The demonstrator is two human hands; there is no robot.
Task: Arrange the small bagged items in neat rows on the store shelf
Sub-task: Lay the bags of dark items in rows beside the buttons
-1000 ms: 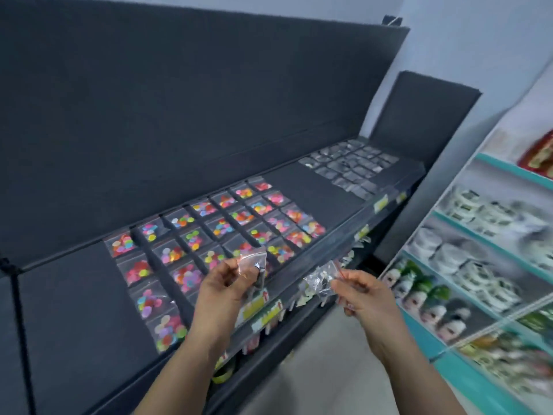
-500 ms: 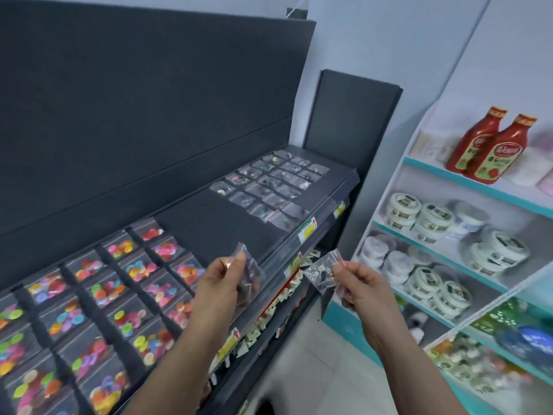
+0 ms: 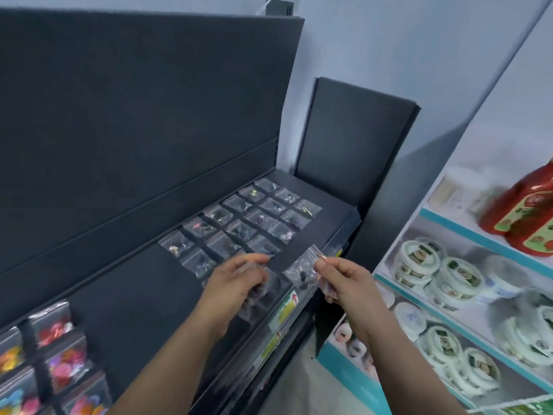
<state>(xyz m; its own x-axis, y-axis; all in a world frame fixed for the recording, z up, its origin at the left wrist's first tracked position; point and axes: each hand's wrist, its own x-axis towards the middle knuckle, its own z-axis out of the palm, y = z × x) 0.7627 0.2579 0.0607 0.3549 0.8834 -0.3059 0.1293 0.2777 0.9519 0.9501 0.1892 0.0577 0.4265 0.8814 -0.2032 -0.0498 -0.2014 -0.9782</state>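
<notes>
Several small clear bags [image 3: 239, 218] with dark trinkets lie in neat rows at the right end of the dark shelf [image 3: 140, 295]. My left hand [image 3: 236, 283] is low over the shelf's front, pressing a clear bag [image 3: 269, 292] down beside the near row. My right hand [image 3: 341, 278] hovers just past the shelf's front edge and pinches another clear bag [image 3: 302, 271] with small dark pieces, held by its upper corner. More bags may be tucked in that palm; blur hides them.
Bags of colourful discs [image 3: 57, 354] fill the shelf's left end. Price labels [image 3: 284, 310] line the front rail. To the right stands a white and teal rack with round tubs [image 3: 419, 259] and red sauce bottles [image 3: 523, 211]. A dark end panel [image 3: 353, 145] closes the shelf's right side.
My view has swung right along the shelf, from the colourful bags to the clear ones. My left hand has dropped from mid-air onto the shelf with its bag. The right hand stays raised.
</notes>
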